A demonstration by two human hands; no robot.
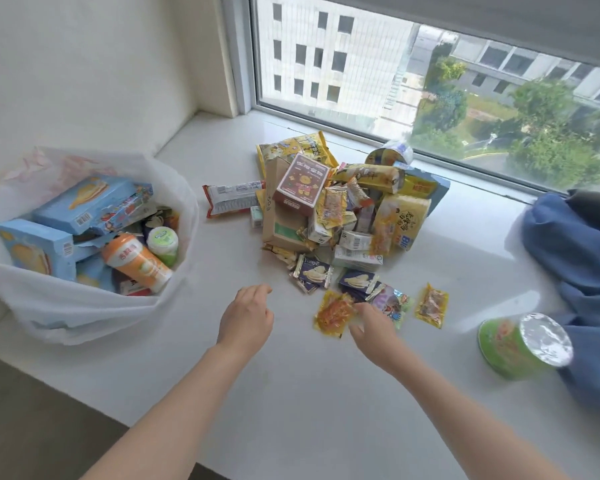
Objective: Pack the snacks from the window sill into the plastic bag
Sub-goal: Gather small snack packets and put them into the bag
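Your left hand hovers over the sill, fingers loosely curled and holding nothing, just short of the pile's near edge. Your right hand reaches into the loose packets at the front; it is blurred, its fingertips touch or overlap the orange sachet and the purple packet, and you cannot tell whether the fingers have closed on either.

The snacks are mostly heaped mid-sill, close to the window: boxes, yellow bags and small packets stacked on each other. A red-and-white wrapper lies apart on the pile's left. Two dark packets sit just in front of the heap, and a second orange sachet lies to the right of your right hand. A green tub lies on its side farther right, foil top facing you, beside blue cloth.

The bag stands open at the left end of the sill, against the wall, already holding blue boxes, an orange bottle and a small white-and-green tub. Bare sill runs between bag and pile and across the whole near strip up to the front edge, where your forearms cross.
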